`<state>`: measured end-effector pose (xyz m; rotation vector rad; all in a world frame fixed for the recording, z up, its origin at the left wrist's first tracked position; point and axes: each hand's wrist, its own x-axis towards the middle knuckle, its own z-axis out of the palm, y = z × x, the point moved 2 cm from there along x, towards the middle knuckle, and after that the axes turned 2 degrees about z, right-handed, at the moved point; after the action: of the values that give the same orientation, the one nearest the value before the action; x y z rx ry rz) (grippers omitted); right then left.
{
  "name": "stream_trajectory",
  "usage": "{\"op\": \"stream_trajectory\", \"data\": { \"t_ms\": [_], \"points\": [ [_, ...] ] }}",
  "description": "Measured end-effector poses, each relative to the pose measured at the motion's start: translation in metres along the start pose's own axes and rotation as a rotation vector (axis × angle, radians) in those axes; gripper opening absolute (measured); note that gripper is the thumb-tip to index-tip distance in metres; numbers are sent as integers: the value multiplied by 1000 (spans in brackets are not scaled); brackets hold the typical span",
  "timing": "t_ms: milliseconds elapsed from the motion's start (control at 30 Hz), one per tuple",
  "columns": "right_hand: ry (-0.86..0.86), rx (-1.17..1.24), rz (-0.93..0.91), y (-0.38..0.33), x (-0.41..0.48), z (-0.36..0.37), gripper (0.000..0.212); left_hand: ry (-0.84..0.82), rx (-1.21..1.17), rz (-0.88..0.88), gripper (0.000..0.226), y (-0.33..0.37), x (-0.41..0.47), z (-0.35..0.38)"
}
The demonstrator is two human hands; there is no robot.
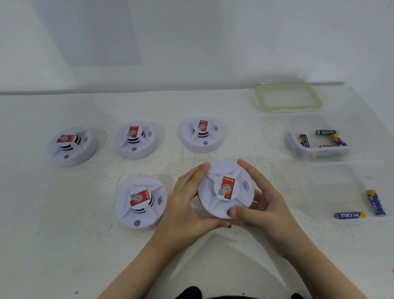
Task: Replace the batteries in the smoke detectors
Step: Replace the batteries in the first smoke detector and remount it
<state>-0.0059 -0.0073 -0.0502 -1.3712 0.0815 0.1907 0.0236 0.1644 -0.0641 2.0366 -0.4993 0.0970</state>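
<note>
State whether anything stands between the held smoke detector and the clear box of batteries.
Nothing visible does: past the right hand gripping the detector, only bare table lies before the clear box.

"PK CELL" on loose battery (349, 215); "CELL" on second battery (376, 203); wall sheet (83, 13) print blurred.

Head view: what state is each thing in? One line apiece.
Held smoke detector: in both hands, tilted, label up.
Left hand: grips its left rim.
Right hand: grips its right rim.
Front detector, far-left detector, middle detector, back detector: flat on table, label up.
Battery box: open, batteries inside.
Lid: off, lying behind box.
Blue battery, second blue battery: loose, outside box.
</note>
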Motion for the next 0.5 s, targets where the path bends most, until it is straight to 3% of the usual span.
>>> {"op": "stream_trajectory", "data": {
  "t_ms": [500],
  "points": [
    [-14,21,-1,3,1,1,84,8,-19,3,97,-1,-2,-1]
  ]
}}
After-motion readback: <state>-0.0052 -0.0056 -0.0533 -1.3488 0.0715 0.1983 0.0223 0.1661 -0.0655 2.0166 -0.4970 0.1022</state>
